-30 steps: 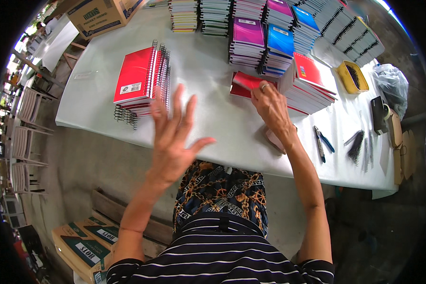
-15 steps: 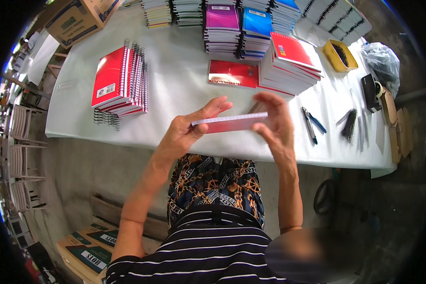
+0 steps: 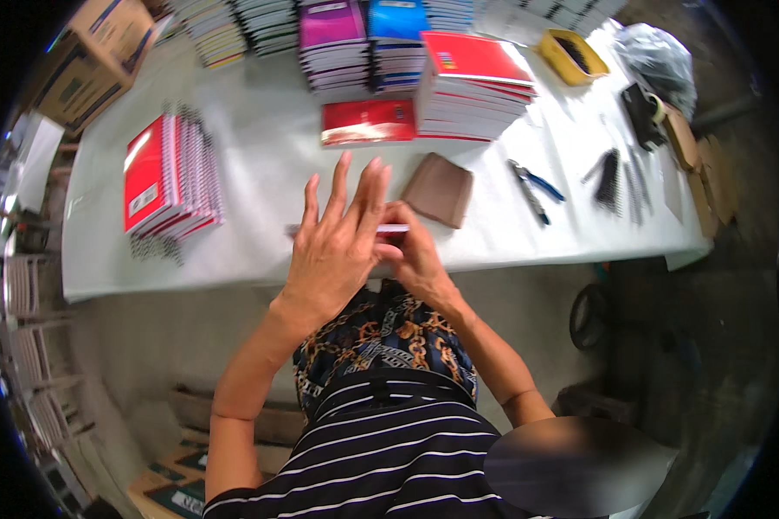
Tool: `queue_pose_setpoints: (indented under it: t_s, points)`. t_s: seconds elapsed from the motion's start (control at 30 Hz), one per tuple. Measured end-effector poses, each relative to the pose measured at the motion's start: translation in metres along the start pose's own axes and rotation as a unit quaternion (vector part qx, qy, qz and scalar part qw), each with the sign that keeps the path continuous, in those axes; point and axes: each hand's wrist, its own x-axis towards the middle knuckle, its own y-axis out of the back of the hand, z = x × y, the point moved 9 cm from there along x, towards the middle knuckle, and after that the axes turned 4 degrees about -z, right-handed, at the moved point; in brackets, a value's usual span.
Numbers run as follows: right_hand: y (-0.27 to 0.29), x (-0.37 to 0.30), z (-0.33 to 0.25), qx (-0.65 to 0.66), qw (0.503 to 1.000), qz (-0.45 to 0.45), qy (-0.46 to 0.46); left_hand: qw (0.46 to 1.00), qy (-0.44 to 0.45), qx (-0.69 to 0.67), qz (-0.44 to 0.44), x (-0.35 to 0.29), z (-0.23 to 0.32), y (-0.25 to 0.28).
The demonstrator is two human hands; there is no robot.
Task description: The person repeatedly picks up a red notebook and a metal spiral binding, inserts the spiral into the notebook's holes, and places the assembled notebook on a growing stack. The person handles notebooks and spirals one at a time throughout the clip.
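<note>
In front of me, over the table's near edge, my right hand (image 3: 414, 249) pinches a thin red notebook (image 3: 395, 229), seen nearly edge-on. My left hand (image 3: 331, 246) is raised over it with fingers spread, hiding most of the notebook. Whether the left palm touches it, I cannot tell. Just beyond my right hand lies a brown square pad (image 3: 441, 189). Farther off, a red notebook (image 3: 368, 121) lies flat beside a tall stack of red-covered notebooks (image 3: 476, 82). On the left, a pile of red notebooks (image 3: 151, 177) has wire coils along its spines.
Pliers (image 3: 532, 190) and loose black coils (image 3: 610, 182) lie to the right. Behind them are a yellow tub (image 3: 573, 57) and a clear plastic bag (image 3: 658, 62). Purple (image 3: 333, 30) and blue notebooks (image 3: 398, 26) stand stacked at the back. A cardboard box (image 3: 86, 65) is far left.
Both hands held the notebook by its two ends; my right hand has moved left onto it and my left hand has spread its fingers. The view has shifted, and the brown pad is uncovered.
</note>
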Motion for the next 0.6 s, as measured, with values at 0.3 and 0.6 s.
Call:
queue_pose_setpoints:
  t_s: [0.3,0.6]
  points:
    - [0.342,0.011,-0.084,-0.54,0.742,0.396,0.034,0.999,-0.021,0.031,-0.015,0.005,0.009,-0.006]
    - [0.509,-0.003,-0.011,-0.712,0.517,0.405,-0.25,0.999,-0.001,0.012,-0.043,-0.003,0.005,-0.008]
